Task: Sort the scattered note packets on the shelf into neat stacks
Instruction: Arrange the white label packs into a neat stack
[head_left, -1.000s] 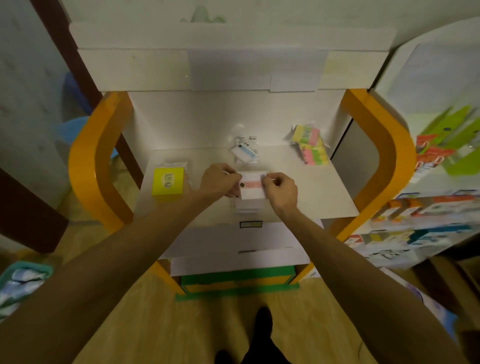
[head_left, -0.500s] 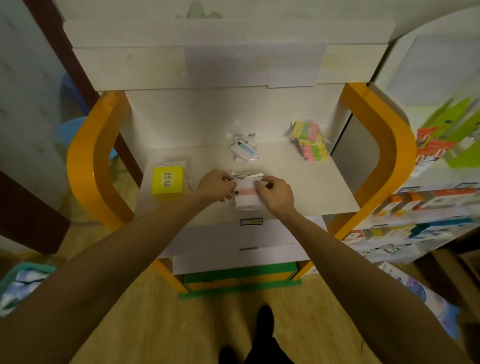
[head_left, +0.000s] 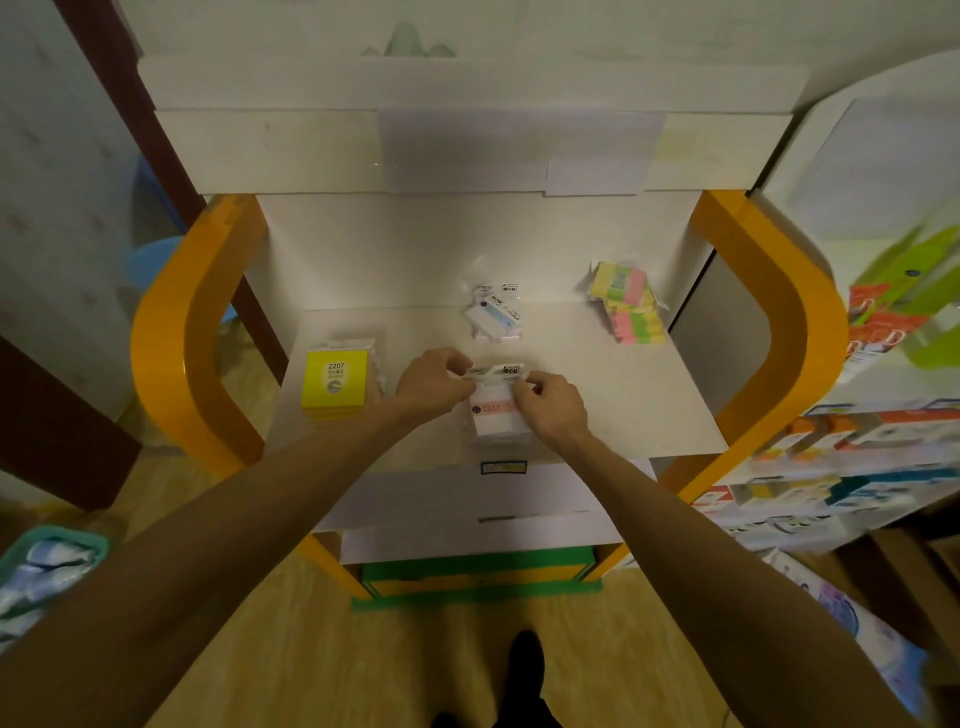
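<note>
Both my hands are on the pink-striped packet (head_left: 494, 410) at the front middle of the shelf (head_left: 649, 410). A second ago I held it tilted up with its face toward me; now it lies lower and flatter on a small pile of the same clear-wrapped packets, so I read this as the set-down step of building that stack. My left hand (head_left: 434, 382) pinches the packet's top-left corner at the header flap, fingers curled; my right hand (head_left: 553, 408) grips its right edge, fingers curled over it. Neither has let go yet. Using this pink pile as the landmark: the yellow packet stack (head_left: 335, 384) sits well to its left, unchanged and squared. The blue-striped packets (head_left: 493, 314) lie just behind it toward the back wall, loose and skewed, unchanged. The multicolour packets (head_left: 628, 304) sit behind and to the right, fanned out and partly leaning on the back wall, unchanged. So one stack looks finished, the pink one is nearly squared, and two groups remain messy. My guess for next: release, nudge the edges flush, then go for the blue ones behind. Risk is that the slick wrappers slide off each other.
</note>
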